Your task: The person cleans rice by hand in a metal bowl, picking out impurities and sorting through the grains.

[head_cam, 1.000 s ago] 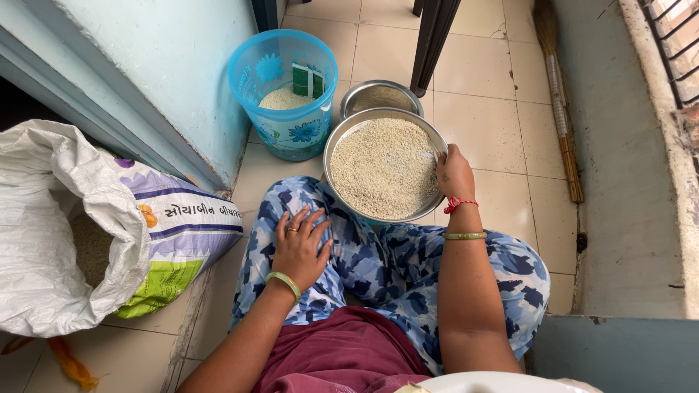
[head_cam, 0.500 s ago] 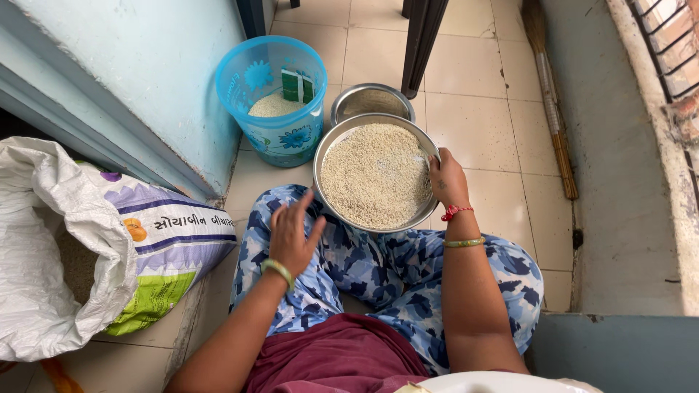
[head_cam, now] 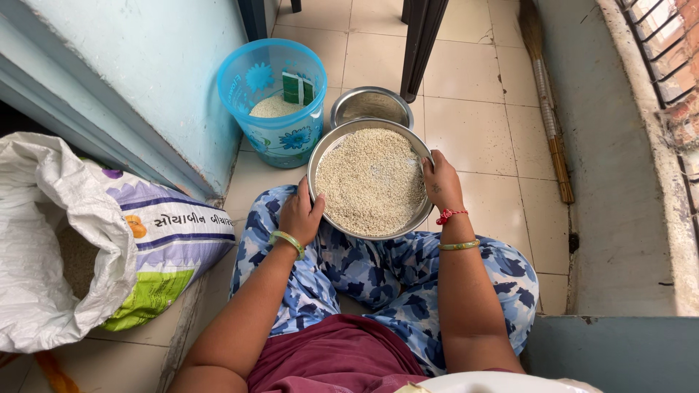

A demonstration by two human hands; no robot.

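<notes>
A wide steel plate full of pale grain rests over my knees, which are in blue patterned trousers. My left hand grips the plate's left rim, and my right hand grips its right rim. Each wrist wears a green bangle, and the right one also has a red thread. A smaller empty steel bowl sits on the tiled floor just beyond the plate.
A blue plastic bucket with grain and a green scoop stands by the pale wall. An open white sack lies at the left. A dark chair leg and a broom stand farther out; a low ledge runs along the right.
My left hand has lifted off my knee and taken hold of the plate's left rim. The right hand has stayed on the right rim.
</notes>
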